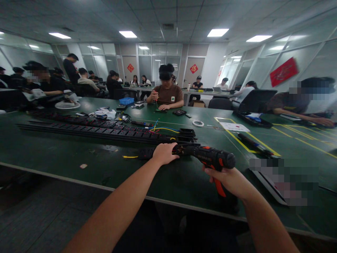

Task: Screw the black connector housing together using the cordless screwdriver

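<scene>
My right hand (229, 177) is wrapped round the handle of a black and orange cordless drill (210, 156), which lies level with its nose pointing left. My left hand (165, 154) is closed over a black socket module (146, 153) near the table's front edge. The drill's nose is close to the fingers of my left hand; whether it touches the module I cannot tell. A yellow wire (130, 156) sticks out to the left of the module. Just behind lie long black power strips (105, 131), with blue and yellow wires (164, 129) at their right end.
On the green table (65, 154) are a roll of white tape (198, 123), a blue bin (126, 101), a paper sheet (234, 127) and a black screwdriver-like tool (254, 144) at right. Across the table a person (167, 93) holds a red-handled screwdriver. Other people sit around.
</scene>
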